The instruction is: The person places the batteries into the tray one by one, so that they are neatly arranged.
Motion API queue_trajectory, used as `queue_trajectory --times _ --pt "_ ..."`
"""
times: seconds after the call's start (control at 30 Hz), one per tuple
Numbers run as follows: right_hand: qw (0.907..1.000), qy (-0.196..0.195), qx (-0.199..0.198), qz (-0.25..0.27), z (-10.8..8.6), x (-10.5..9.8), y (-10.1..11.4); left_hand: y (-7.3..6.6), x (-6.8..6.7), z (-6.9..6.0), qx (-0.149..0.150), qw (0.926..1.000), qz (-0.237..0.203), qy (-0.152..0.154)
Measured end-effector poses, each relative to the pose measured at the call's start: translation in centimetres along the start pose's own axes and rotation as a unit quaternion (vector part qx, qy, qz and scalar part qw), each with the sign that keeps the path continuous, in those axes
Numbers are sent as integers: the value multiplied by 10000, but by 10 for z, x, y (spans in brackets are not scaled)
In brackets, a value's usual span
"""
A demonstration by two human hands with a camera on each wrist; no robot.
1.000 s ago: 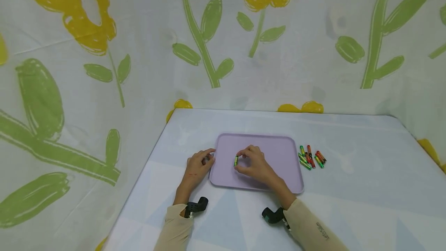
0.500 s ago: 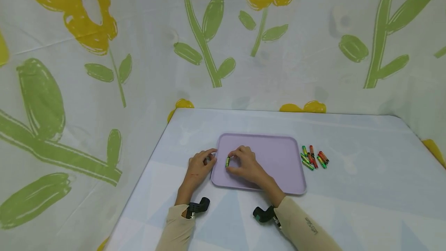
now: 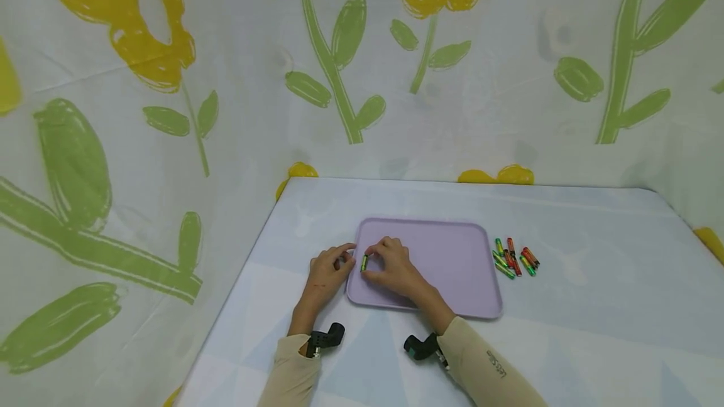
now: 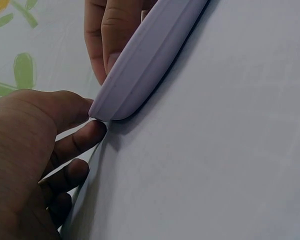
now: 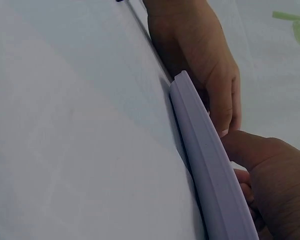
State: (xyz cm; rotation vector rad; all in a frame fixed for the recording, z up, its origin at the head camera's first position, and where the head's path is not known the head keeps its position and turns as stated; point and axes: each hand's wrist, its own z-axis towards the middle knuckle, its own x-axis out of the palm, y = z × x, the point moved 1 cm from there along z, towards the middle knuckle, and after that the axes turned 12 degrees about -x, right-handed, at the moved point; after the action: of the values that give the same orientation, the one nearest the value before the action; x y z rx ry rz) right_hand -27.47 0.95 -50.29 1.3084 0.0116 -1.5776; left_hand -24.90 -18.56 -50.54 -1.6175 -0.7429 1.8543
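**One battery [image 3: 364, 263] held near the 9 o'clock edge of a tray [image 3: 444, 256]**

The lilac tray sits on a pale desk [image 3: 588, 306]. Taking its centre as the middle of the clock, the right hand [image 3: 394, 271] reaches in from 5 o'clock and pinches the green battery by its ends, between thumb and forefinger. The battery is at 9 o'clock, just inside the rim, its ends pointing roughly to 12 and 6; whether it touches the tray floor cannot be told. The left hand [image 3: 328, 275] is just outside the rim, also at 9 o'clock, fingers bent and thumb against the edge; whether it grips the tray or merely steadies it is unclear. At 3 o'clock, on the desk beside the tray, lies a loose cluster of red and green batteries [image 3: 516, 266].

The step in hand appears to be placing this battery along the tray's 9 o'clock side. The next move would seem to call for settling it flat, with the tray steady, then easing thumb and finger apart without rolling it.
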Motion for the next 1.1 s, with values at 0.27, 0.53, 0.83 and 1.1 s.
queue_trajectory --times 0.27,0.53,0.83,1.1 --pt "10000 36 -18 -83 5 6 -1 -1 0 0 -72 10000 54 -11" --pt "9999 9 -92 -114 10 8 0 -1 0 0 1 10000 17 -23" --pt "9998 0 -79 -205 12 12 -2 -3 0 0 39 10000 75 -14" --pt "9995 1 -88 -316 13 11 1 -1 -1 0 73 9999 107 -55"
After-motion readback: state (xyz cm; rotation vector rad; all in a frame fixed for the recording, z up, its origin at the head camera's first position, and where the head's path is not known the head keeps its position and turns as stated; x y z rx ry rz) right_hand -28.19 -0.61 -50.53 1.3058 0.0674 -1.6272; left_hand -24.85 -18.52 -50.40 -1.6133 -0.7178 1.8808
